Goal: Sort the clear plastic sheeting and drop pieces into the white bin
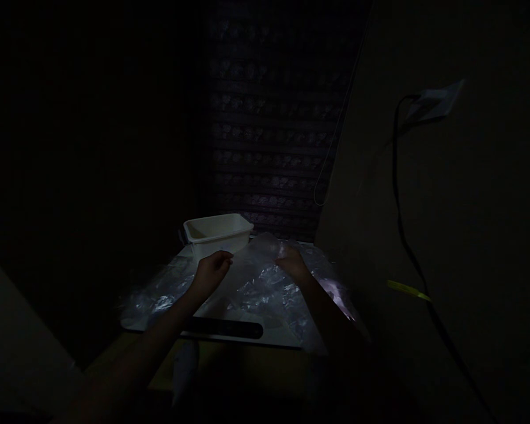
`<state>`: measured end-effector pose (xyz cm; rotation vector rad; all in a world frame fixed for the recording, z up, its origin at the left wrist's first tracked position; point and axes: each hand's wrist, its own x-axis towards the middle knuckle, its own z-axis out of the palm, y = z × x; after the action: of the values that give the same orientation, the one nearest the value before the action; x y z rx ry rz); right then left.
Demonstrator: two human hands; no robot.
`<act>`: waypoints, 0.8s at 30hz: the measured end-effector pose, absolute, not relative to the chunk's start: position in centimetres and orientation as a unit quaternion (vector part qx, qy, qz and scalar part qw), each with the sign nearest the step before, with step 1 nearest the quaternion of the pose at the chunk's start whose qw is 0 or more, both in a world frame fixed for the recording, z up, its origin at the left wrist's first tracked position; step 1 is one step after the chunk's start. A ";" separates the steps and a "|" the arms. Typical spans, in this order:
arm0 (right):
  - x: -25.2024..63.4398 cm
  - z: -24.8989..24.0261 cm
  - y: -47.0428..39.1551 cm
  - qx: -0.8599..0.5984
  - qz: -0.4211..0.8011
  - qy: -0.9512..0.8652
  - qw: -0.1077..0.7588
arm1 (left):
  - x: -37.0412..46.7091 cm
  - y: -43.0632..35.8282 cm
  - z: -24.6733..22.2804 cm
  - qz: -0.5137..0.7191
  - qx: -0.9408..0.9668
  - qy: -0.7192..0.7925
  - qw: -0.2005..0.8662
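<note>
In dim light, a clear plastic bag is stretched between my two hands above the table. My left hand pinches its left side, fingers closed. At its right side my right hand grips the plastic, with the fingers partly hidden by it. More crinkled clear plastic lies spread over the white tabletop under and around both hands. A white rectangular tub stands just behind my left hand.
A dark bar lies along the table's front edge. Behind the table hangs a patterned blind. On the right wall a black cable runs down from an outlet, with a yellow tie on it.
</note>
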<state>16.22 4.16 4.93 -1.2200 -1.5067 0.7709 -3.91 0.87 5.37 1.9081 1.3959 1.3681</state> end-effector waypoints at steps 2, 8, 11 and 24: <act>16.5 5.5 3.9 -0.529 0.344 -0.581 0.513 | -4.3 1.0 5.5 0.481 0.689 0.515 0.170; 17.0 6.9 3.9 -0.531 0.322 -0.574 0.535 | -5.6 1.5 6.1 0.409 0.719 0.551 0.110; 17.3 6.9 4.1 -0.535 0.285 -0.612 0.509 | -6.0 1.6 6.5 0.355 0.743 0.559 0.099; 15.8 12.0 -0.7 -0.360 0.101 -0.698 0.611 | -7.1 -0.1 9.0 0.502 0.664 0.523 -0.183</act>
<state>15.85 -0.67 11.98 -0.8319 -1.6110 0.2330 -7.11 -0.11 8.95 2.3702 1.8681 1.7928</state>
